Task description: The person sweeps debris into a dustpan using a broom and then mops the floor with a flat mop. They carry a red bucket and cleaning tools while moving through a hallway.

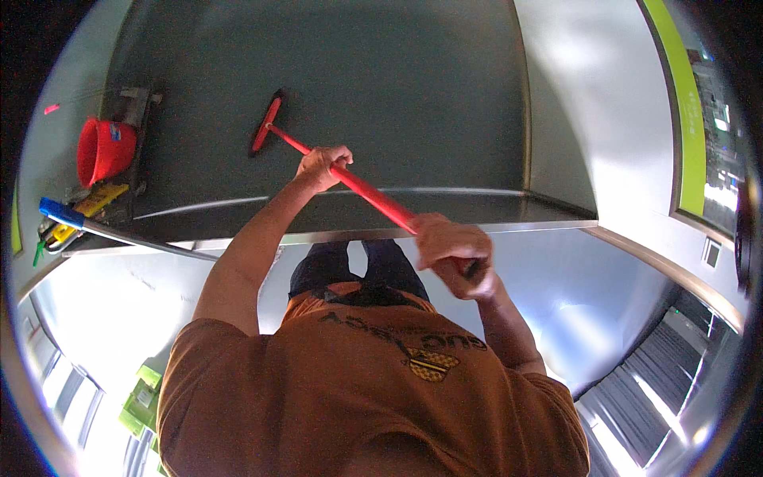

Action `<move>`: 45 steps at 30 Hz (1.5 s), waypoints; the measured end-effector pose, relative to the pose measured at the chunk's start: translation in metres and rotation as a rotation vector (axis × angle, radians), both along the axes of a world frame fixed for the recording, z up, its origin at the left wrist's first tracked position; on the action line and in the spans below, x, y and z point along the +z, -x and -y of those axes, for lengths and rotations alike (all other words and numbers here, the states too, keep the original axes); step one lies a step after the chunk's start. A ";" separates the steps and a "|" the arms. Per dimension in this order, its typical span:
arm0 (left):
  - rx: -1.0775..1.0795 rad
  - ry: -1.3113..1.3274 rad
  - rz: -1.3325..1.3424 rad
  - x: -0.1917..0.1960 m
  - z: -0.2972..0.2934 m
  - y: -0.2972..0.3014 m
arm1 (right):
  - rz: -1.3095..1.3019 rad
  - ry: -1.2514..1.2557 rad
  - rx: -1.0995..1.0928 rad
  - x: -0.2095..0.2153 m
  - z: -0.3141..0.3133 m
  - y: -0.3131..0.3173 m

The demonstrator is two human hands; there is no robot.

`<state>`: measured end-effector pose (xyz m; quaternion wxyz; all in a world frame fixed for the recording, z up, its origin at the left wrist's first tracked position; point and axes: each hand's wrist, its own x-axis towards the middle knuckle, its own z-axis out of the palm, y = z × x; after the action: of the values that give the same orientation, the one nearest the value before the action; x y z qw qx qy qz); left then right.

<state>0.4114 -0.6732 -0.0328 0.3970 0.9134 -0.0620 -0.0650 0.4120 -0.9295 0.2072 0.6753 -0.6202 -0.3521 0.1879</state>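
Observation:
A red long-handled broom [372,196] slants across the view, its narrow red head [266,123] with a dark edge resting on the dark grey floor [397,87] ahead and to the left. My left hand [324,167] is closed around the middle of the handle. Nearer my body, my right hand [455,250] grips the handle's upper end, slightly blurred. Whether bristles or a rubber strip line the head's edge cannot be made out.
To the left, a red bucket [107,151] stands beside a yellow item [99,203] and a blue-ended metal pole [103,228]. A metal ledge [366,234] crosses just ahead of my legs. Pale walls [572,103] rise at the sides. Bright green pieces [143,400] show at lower left.

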 end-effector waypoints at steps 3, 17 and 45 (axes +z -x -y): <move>-0.021 0.028 0.033 0.025 0.064 -0.022 | -0.094 -0.048 -0.197 0.029 0.062 -0.010; -0.401 0.547 0.177 0.067 0.331 -0.172 | 0.469 0.483 -0.362 0.109 0.118 -0.108; 0.496 -0.090 0.187 0.080 -0.039 0.049 | 0.245 0.000 0.040 0.047 -0.109 0.000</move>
<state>0.3627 -0.6342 0.0475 0.3524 0.9194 0.1302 0.1161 0.4115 -0.8200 0.2545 0.6234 -0.6313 -0.4444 0.1239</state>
